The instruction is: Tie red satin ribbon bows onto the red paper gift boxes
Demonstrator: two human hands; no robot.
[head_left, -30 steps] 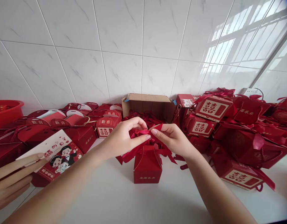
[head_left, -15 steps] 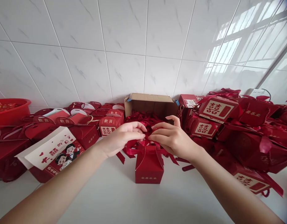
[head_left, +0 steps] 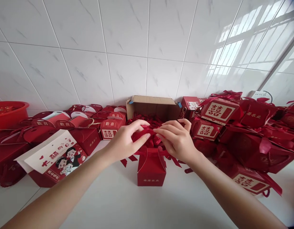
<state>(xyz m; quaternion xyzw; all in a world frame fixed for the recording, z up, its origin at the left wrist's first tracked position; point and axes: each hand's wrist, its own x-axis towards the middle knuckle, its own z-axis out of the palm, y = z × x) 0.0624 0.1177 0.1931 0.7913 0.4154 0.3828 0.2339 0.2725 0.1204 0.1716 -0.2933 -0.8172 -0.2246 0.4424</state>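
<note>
A small red gift box (head_left: 151, 173) with pale lettering stands upright on the white surface in front of me. Above its top, my left hand (head_left: 127, 140) pinches a loop of red ribbon (head_left: 143, 135) between thumb and fingers. My right hand (head_left: 176, 138) has its fingers closed at the right end of the same ribbon, so the two hands almost meet. Ribbon tails (head_left: 175, 161) hang out on both sides of the box. The exact grip of the right fingertips is partly hidden.
Behind my hands an open cardboard carton (head_left: 151, 101) holds many red ribbons. Red gift boxes crowd the left, including a box with a cartoon couple (head_left: 65, 159). More stacked boxes (head_left: 219, 110) fill the right. A red basin (head_left: 10, 114) stands far left, before a tiled wall (head_left: 127, 73).
Both hands have lifted slightly, and a ribbon loop now shows plainly between them. My left thumb and fingers have spread around the ribbon. The box stays in place.
</note>
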